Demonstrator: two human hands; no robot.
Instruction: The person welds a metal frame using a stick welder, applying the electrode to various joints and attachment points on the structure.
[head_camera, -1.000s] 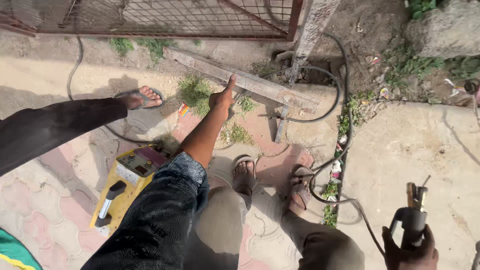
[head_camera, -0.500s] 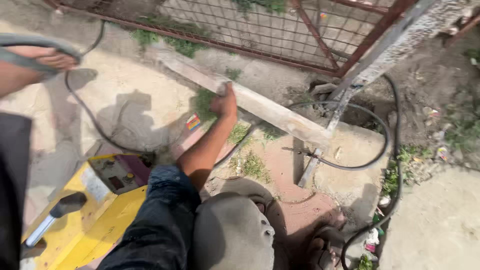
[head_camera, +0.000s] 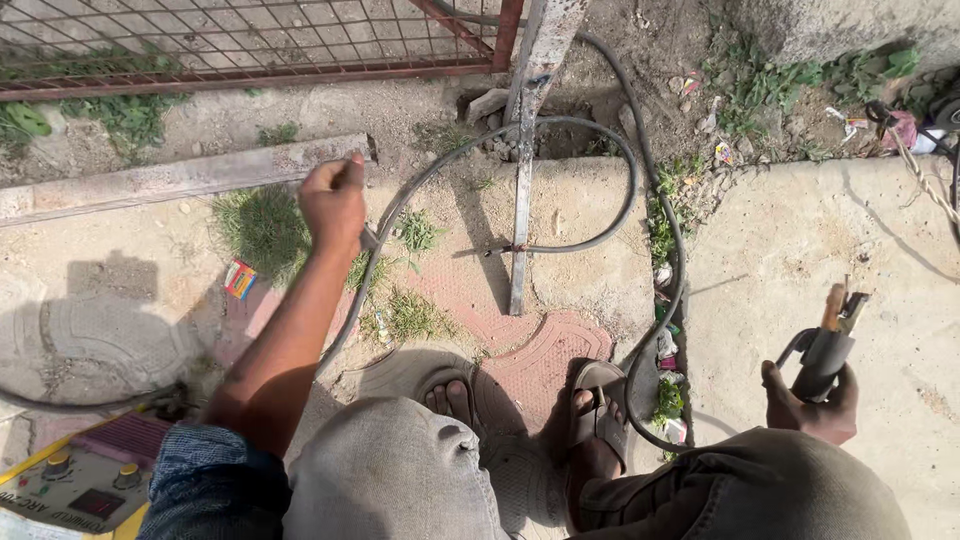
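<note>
so compared with half a second back, the left hand (head_camera: 333, 200) has come off the long metal bar (head_camera: 180, 178) it was pressing on and is now raised just above the bar's right end, fingers curled shut around something thin, can't tell what. the view has swung right too, so the right hand (head_camera: 812, 400) is back in shot down at the lower right, its grip closed on the welding electrode holder (head_camera: 826, 345), which points up over the concrete slab (head_camera: 800, 250). the black cable (head_camera: 560, 180) loops across the ground past the upright steel post (head_camera: 522, 200). only a corner of the yellow welding machine (head_camera: 70, 490) shows at bottom left now. sandalled feet (head_camera: 590, 420) sit on the red paving.
</note>
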